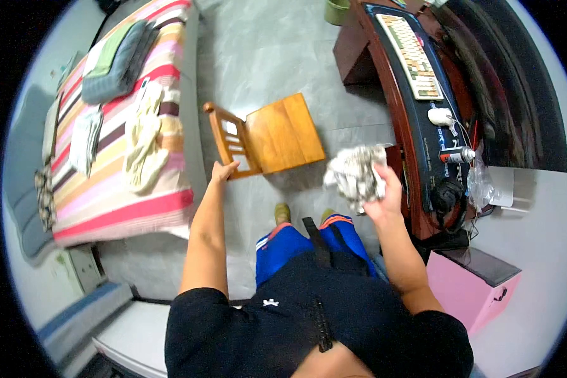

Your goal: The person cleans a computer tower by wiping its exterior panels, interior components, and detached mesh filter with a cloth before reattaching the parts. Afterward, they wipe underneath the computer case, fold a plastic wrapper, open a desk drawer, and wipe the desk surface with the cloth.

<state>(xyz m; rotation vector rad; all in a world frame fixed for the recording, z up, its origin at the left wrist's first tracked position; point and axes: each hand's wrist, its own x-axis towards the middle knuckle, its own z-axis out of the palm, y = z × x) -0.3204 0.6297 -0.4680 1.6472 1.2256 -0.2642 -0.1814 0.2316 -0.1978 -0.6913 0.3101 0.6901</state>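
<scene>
Right now the wooden chair is on the floor between the bed and the counter, just ahead of the person. The left hand has its fingers curled around the near end of the top rail – the seat faces away from the bed. The right hand grasps a crumpled, grey-and-white cloth, bunched loosely and hanging apart from the chair, near the counter edge. The chair looks stiff and fairly solid, perhaps a bit slick where the finish shines; the top rail or a side post should give a sure hold. The cloth seems light, limp and not fragile – best held as a gathered wad, since loose folds could slip from the fingers
</scene>
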